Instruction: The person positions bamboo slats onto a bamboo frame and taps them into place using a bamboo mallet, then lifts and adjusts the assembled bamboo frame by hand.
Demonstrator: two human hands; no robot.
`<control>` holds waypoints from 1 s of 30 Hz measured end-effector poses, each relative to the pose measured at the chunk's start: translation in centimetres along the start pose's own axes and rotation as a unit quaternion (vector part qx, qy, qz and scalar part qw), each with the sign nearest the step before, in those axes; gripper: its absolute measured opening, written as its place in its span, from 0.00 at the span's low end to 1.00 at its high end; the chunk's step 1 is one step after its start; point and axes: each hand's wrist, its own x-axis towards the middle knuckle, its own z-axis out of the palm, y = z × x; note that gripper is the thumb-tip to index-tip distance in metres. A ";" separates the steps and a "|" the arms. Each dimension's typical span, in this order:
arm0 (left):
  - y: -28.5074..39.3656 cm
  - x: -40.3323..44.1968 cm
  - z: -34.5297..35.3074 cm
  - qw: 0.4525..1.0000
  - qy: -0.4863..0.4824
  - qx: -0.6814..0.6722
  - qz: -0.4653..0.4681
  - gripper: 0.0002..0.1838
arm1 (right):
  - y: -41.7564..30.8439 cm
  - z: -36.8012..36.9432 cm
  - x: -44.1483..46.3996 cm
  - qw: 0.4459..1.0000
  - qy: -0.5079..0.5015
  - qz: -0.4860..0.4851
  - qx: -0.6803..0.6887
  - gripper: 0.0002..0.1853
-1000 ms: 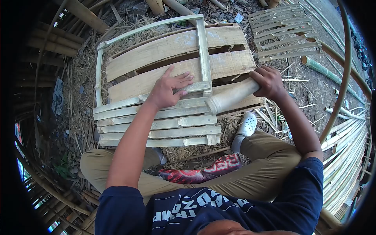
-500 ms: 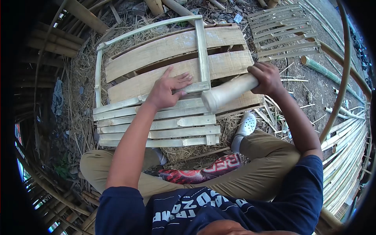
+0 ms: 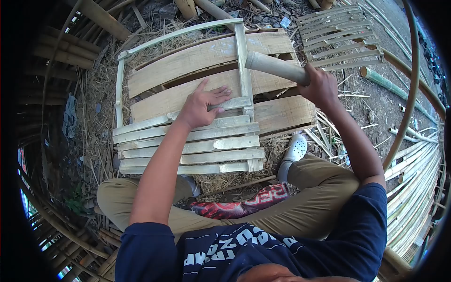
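My left hand [image 3: 205,105] lies with its fingers spread on the uppermost of several pale bamboo slats [image 3: 216,144], which run across a thin bamboo frame [image 3: 242,56]. Under the frame is a low platform of wide wooden planks [image 3: 188,56]. My right hand [image 3: 320,87] is wrapped round the near end of a thick bamboo tube [image 3: 277,68]. The tube's far end hangs over the frame's right side strip, apart from the slats.
A finished-looking slatted bamboo panel [image 3: 340,35] lies at the upper right. Long bamboo poles [image 3: 413,188] are bundled at the right, with a green pole [image 3: 399,89] above. A white shoe [image 3: 296,148] and a red printed cloth [image 3: 244,207] are near my legs.
The far end of the bamboo tube has swung up and away from the slats, with my right hand still round it. My left hand has stayed in place.
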 end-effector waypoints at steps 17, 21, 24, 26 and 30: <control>-0.5 -0.4 0.2 1.000 -0.001 0.005 0.006 0.27 | -7.3 -9.5 -10.7 0.982 -0.159 0.040 0.092 0.23; -0.9 -0.3 0.5 1.000 0.005 0.016 0.003 0.26 | -6.6 -6.6 -12.2 0.985 -0.164 0.003 0.046 0.26; -1.0 -0.3 0.7 0.999 0.013 0.033 0.011 0.23 | -6.3 -5.3 -11.9 0.986 -0.164 -0.010 0.036 0.26; -1.5 -0.1 0.6 0.999 0.017 0.041 0.016 0.22 | -5.9 -4.0 -12.1 0.983 -0.176 0.005 0.047 0.26; -1.1 -0.3 0.8 1.000 0.013 0.028 0.003 0.22 | -6.1 -4.1 -11.4 0.984 -0.169 -0.014 0.056 0.21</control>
